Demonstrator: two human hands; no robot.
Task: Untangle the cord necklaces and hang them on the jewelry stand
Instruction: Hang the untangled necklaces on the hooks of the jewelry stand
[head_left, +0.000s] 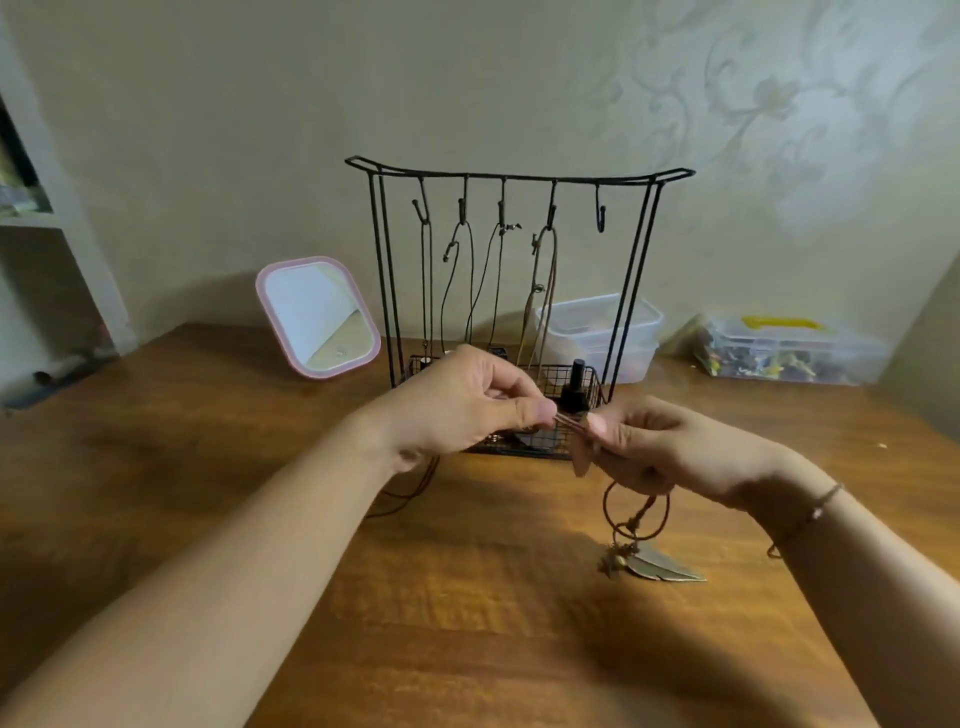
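A black wire jewelry stand rises at the back of the wooden table. Several cord necklaces hang from its hooks; the rightmost hook is bare. In front of the stand's basket, my left hand and my right hand both pinch a short taut stretch of a brown cord necklace. Its loops drop below my right hand to a metal feather pendant lying on the table. More brown cord trails under my left wrist.
A pink-framed mirror leans left of the stand. Behind the stand sit stacked clear plastic boxes, and a clear box with a yellow handle stands at the far right. A dark bottle sits in the stand's wire basket.
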